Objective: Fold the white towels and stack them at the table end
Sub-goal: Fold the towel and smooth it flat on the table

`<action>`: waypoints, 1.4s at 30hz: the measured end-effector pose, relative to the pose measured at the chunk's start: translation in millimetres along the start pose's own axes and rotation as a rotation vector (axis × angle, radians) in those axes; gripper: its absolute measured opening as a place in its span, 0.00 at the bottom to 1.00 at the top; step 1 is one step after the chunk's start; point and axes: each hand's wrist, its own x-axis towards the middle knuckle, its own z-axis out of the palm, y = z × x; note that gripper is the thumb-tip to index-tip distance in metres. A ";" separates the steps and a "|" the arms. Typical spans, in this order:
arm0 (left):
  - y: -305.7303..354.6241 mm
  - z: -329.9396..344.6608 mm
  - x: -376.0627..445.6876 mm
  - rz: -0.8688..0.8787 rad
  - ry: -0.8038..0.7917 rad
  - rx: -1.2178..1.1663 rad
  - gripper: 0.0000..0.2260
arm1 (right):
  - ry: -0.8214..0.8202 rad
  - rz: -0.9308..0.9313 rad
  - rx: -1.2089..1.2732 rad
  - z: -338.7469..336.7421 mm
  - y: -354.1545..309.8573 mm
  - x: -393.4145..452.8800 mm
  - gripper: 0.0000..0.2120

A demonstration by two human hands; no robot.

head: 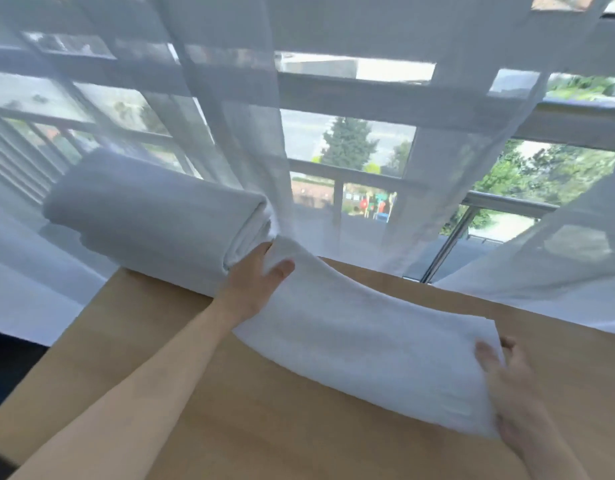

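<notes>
Head view: we pinch the folded towel (365,337) at both ends, left hand (256,289) beside the stack (153,216), right hand (507,372) opposite; lift level, edges aligned.

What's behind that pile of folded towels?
Behind the stack of folded towels hangs a sheer curtain, with a window beyond. The table's far edge there is hidden.
</notes>
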 end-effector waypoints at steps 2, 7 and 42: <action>4.4 -46.7 2.3 0.050 0.081 -0.038 0.14 | -0.039 -0.052 0.062 23.4 -26.4 -16.8 0.11; -17.7 -175.1 21.0 0.052 0.257 -0.074 0.05 | -0.095 -0.230 0.134 120.3 -101.3 -63.7 0.06; -154.9 -350.6 212.7 -0.001 0.084 0.175 0.12 | 0.192 -0.224 -0.294 392.7 -200.2 -97.6 0.13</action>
